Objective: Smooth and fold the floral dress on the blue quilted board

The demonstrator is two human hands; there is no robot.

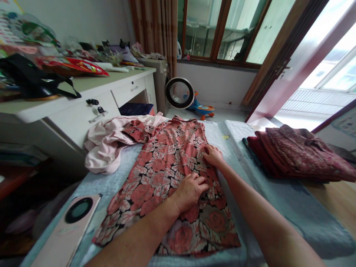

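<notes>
Two bare hands rest on a dress [164,167] patterned with red roses, grey leaves and black gaps. It lies spread on the pale blue cover [230,142] of the surface, collar at the far end and wide hem towards the camera. The left hand [191,188] lies palm down near the middle of the dress, its fingers slightly bent and a little apart. The right hand [213,156] is farther up, at the right edge, with fingers curled onto the fabric; whether they pinch it cannot be told.

On the left, a sleeve [137,131] of the dress lies over a crumpled pale pink cloth [104,142]. Nearer the camera on that side is a pink phone [65,235] with a big round dark camera ring, apart from the dress. To the right, well apart from it, sits a stack of folded clothes [294,154], dark red beneath and speckled maroon on top.

Beyond the left side stands a white desk [102,92] bearing a red packet [73,66], a black strapped item [36,79] and clutter.
</notes>
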